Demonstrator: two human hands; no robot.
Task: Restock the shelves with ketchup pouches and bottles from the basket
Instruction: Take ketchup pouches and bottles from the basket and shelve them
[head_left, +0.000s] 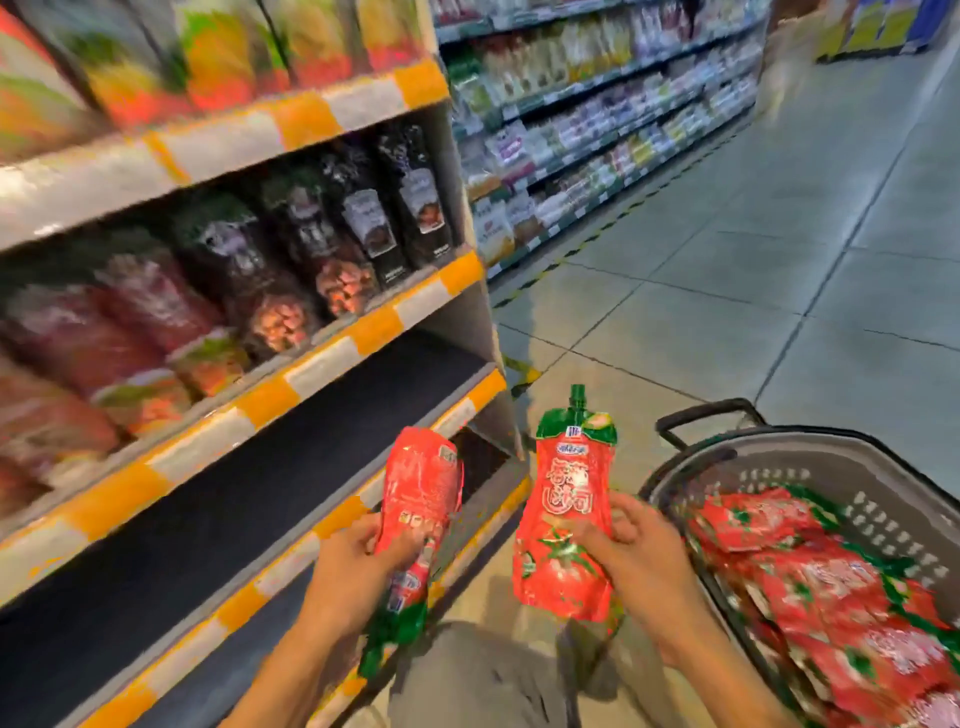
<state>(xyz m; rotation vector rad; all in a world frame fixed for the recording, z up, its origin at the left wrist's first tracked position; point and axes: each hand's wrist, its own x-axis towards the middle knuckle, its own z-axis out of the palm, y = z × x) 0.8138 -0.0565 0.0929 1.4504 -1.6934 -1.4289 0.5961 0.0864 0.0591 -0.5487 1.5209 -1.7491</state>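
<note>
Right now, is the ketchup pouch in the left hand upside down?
Yes, upside down. The left hand holds its pouch with the green top pointing down and the flat bottom up.

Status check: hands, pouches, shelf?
Left hand grips inverted pouch. Right hand grips upright pouch. Dark shelf bare; basket well stocked.

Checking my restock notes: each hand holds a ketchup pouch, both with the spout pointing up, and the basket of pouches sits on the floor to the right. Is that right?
Not quite. The head view shows only the right hand holding its pouch spout up; the left hand holds its pouch upside down, green end down. The basket is on the right.
</note>
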